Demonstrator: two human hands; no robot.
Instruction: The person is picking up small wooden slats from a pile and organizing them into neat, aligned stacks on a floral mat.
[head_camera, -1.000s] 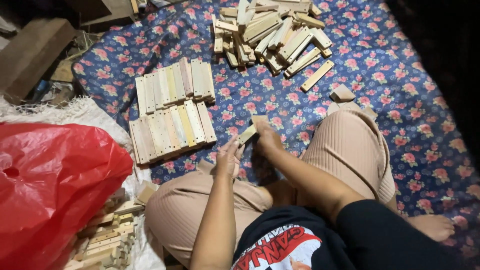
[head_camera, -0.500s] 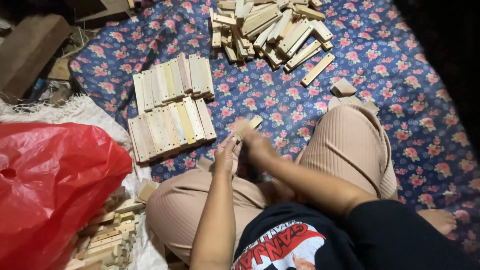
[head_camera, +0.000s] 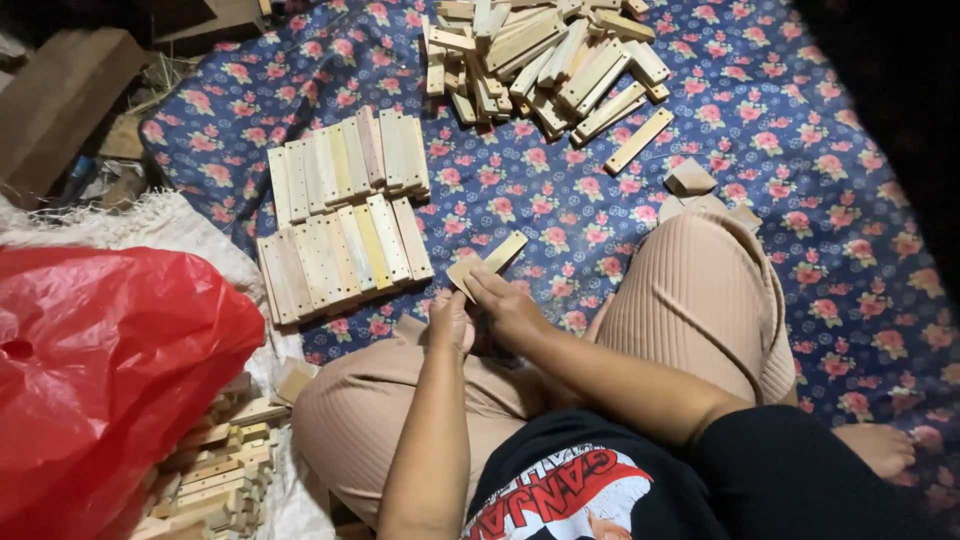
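Blue floral cloth covered the floor where the person sat cross-legged. Both hands met above the lap: the right hand pinched a short wooden slat, and the left hand curled closed just beside it. Two neat rows of slats lay ahead, a loose pile farther off, a red plastic bag at left.

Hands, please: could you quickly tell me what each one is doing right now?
Left hand: curled closed below the wooden slat; contact cannot be told.
Right hand: closed, holding the wooden slat.
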